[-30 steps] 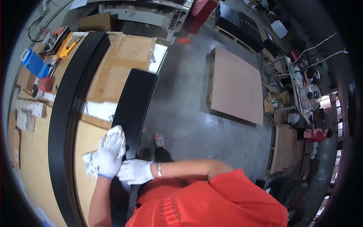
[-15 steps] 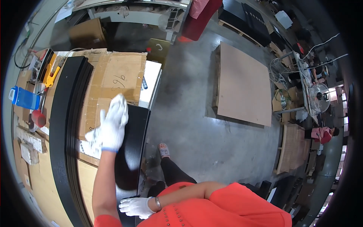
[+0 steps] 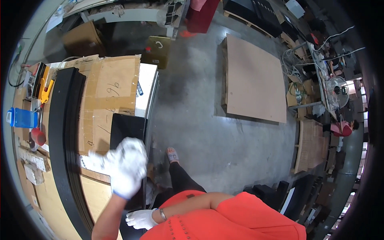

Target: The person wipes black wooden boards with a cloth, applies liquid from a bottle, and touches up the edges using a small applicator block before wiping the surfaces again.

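Note:
My left hand (image 3: pixel 127 174), in a white glove, is over the black board (image 3: pixel 127 126) at the right side of the stack. Its fingers are bent and slightly smeared by motion. A crumpled white cloth (image 3: pixel 97 162) seems to be bunched in it, with one end sticking out to the left. My right hand (image 3: pixel 141 219), also gloved, rests on the near end of the board, its fingers lying on the surface. Left of the board is a cardboard sheet (image 3: pixel 120 78) with tape and handwriting. Beyond that stand several long black panels (image 3: pixel 60 132), stacked together.
At the far left are a blue plastic jug (image 3: pixel 25 118), a yellow-handled tool (image 3: pixel 46 91) and a red round-headed tool (image 3: pixel 38 137). A large brown board (image 3: pixel 256 80) lies on a low stack across the concrete floor (image 3: pixel 192 108). A fan (image 3: pixel 338 91) and another person (image 3: pixel 341 128) are far right.
My left hand has come back toward me along the black board, and its fingers are now more bent. The whole view has shifted slightly. My right hand stays at the near end.

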The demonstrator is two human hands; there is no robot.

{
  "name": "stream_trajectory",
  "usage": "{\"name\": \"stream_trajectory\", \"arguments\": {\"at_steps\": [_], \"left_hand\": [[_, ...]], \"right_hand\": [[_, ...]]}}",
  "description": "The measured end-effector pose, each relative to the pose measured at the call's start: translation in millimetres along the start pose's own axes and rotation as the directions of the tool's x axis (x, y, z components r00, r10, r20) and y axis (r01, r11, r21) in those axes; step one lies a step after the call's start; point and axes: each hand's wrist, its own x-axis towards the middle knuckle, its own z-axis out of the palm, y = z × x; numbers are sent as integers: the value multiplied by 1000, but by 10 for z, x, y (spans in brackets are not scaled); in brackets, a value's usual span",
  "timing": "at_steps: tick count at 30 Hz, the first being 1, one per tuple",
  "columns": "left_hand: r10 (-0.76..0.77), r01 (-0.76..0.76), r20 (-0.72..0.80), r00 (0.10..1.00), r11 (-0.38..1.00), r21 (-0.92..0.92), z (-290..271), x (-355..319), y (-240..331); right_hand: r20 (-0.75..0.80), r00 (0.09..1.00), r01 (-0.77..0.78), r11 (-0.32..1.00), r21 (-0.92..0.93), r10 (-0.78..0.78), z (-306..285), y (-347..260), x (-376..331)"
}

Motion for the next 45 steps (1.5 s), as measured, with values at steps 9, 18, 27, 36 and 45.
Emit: {"name": "stream_trajectory", "arguments": {"at_steps": [9, 18, 27, 36, 45], "left_hand": [[140, -163, -171, 975, 979, -123, 133, 836, 10], [147, -155, -158, 976, 987, -39, 117, 714, 174], [104, -124, -189, 977, 987, -97, 136, 327, 430], [38, -46, 108, 993, 996, 72, 446, -1677, 428], [-533, 385, -477, 699, 842, -378, 29, -1760, 1019]], "right_hand": [[-93, 995, 34, 991, -127, -46, 17, -67, 4], [-116, 992, 28, 986, -165, -47, 226, 12, 89], [-134, 987, -71, 990, 118, 87, -175, -196, -100], [250, 934, -337, 862, 380, 255, -1552, -611, -735], [-473, 835, -483, 787, -383, 283, -2464, 118, -424]]}}
